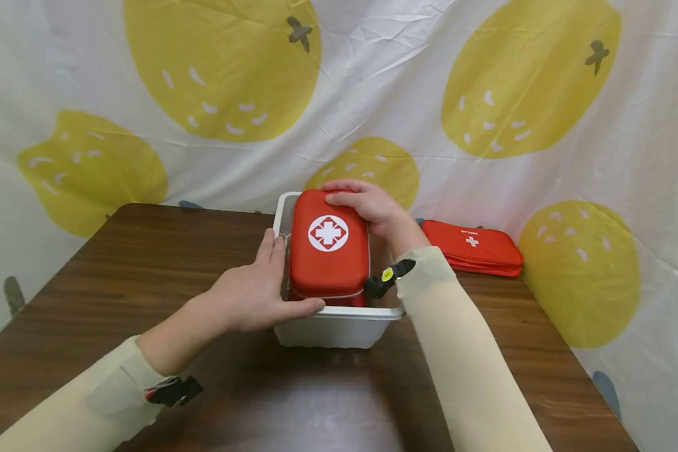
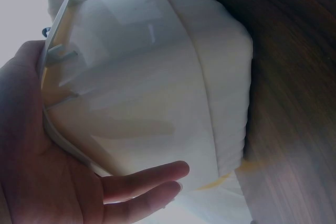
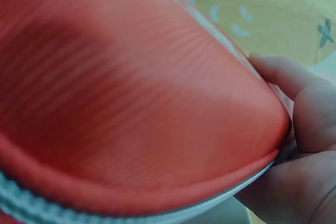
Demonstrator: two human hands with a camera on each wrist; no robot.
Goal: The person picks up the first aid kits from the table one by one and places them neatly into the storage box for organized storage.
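A red hard-shell first-aid case (image 1: pixel 328 267) with a white cross emblem sits tilted in the mouth of a white plastic bin (image 1: pixel 330 329). My right hand (image 1: pixel 373 204) grips the case at its far right corner, the thumb on top. In the right wrist view, the red case (image 3: pixel 157 119) fills most of the picture, its pale zipper along the lower edge. Around the bin's near left corner spreads my left hand (image 1: pixel 254 292), fingers straight along the side and thumb on the front rim. The left wrist view shows that hand (image 2: pixel 52 182) against the bin's outer wall.
A flat red first-aid pouch (image 1: pixel 471 248) with a white cross lies to the right of the bin, at the back of the brown wooden table (image 1: pixel 215 402). More red shows inside the bin beneath the case. A fruit-print curtain (image 1: pixel 367 81) hangs behind the table.
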